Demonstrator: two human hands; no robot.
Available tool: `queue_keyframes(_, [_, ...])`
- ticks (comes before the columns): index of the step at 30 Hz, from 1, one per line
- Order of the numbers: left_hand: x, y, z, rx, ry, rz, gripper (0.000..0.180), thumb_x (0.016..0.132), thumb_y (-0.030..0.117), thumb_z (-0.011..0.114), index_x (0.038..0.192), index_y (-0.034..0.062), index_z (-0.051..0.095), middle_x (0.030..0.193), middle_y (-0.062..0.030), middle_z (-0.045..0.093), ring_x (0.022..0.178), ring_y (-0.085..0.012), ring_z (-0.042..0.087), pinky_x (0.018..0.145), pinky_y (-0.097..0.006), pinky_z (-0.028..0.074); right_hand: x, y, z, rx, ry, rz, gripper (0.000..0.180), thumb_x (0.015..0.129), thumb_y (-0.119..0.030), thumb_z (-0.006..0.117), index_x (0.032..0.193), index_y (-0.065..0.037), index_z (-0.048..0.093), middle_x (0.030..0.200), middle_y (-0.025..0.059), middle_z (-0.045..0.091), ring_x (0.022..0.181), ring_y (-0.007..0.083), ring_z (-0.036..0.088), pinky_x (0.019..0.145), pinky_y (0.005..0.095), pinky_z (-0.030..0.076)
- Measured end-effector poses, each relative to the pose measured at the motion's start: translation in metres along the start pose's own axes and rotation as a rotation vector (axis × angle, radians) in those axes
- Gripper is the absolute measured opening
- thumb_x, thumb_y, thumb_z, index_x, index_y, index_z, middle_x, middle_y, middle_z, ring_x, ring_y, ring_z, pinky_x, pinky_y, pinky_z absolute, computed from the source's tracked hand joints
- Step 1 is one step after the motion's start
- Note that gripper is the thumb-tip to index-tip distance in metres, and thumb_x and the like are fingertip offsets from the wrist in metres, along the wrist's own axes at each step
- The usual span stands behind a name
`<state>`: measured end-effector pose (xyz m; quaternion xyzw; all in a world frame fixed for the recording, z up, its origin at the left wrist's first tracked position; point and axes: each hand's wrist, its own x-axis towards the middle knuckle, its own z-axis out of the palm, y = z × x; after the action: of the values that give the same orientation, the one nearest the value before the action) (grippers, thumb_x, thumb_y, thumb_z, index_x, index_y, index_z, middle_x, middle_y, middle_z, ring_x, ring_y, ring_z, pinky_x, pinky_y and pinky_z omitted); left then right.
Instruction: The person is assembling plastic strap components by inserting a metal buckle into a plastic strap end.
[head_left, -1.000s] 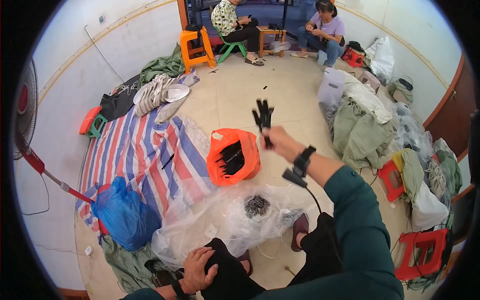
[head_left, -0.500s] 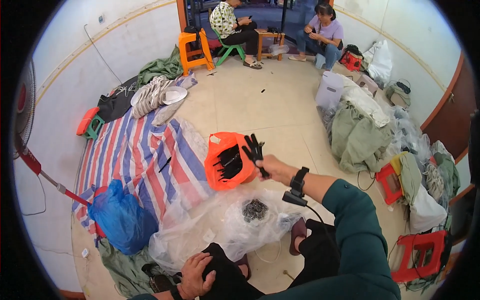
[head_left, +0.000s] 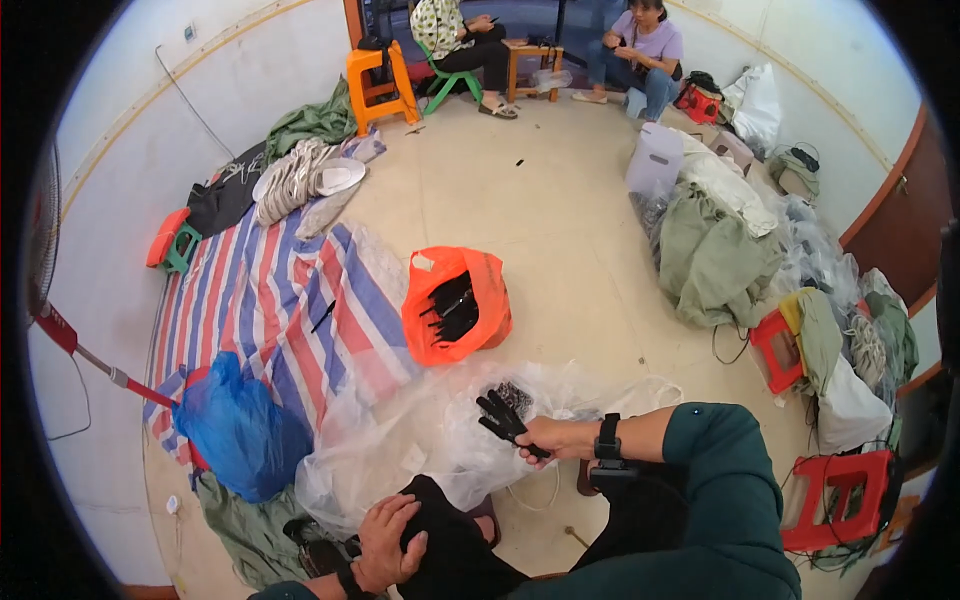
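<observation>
My right hand [head_left: 553, 437] grips a bundle of black plastic parts [head_left: 503, 417] and holds it low over the clear plastic bag [head_left: 420, 440] spread on the floor in front of me. A small pile of black pieces [head_left: 516, 393] lies in that bag just beyond the bundle. An orange bag [head_left: 455, 305] farther out is open and holds more black parts. My left hand [head_left: 390, 540] rests flat on my left knee, fingers spread, holding nothing. A dark watch sits on my right wrist.
A striped tarp [head_left: 270, 300] covers the floor at left, with a blue bag [head_left: 235, 430] on its near corner. Green sacks and red stools [head_left: 775, 345] crowd the right wall. Two people [head_left: 630, 40] sit at the far end by an orange stool [head_left: 378, 80].
My right hand came down and back from above the orange bag to just over the clear plastic bag, still holding the black bundle. My left hand stayed on my knee.
</observation>
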<state>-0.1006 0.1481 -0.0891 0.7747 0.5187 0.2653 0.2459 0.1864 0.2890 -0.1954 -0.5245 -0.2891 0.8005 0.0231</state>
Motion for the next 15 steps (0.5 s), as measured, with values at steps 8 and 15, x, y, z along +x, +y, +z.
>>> queue_keyframes(8, [0.004,-0.002,0.002,0.008,-0.002,-0.001,0.038,0.069,0.017,0.059,0.103,-0.0015,0.055,0.107,-0.0179,0.055,0.099,-0.0365,0.051,0.087,-0.041,0.041,0.006,-0.003,-0.006,0.013,0.047,0.004,0.010,0.091,-0.016,0.044,0.086,-0.007,0.047,0.065,0.0012,0.051,0.053,0.0131,0.050,0.047,0.0300,0.048])
queue_keyframes(15, [0.000,-0.003,0.004,-0.005,0.005,0.016,0.039,0.067,0.015,0.058,0.103,-0.0012,0.055,0.108,-0.0174,0.055,0.100,-0.0362,0.051,0.088,-0.041,0.041,0.005,-0.018,-0.015,0.137,0.108,-0.087,0.005,0.089,-0.012,0.044,0.087,-0.008,0.043,0.066,0.0026,0.050,0.053,0.0146,0.050,0.049,0.0322,0.048])
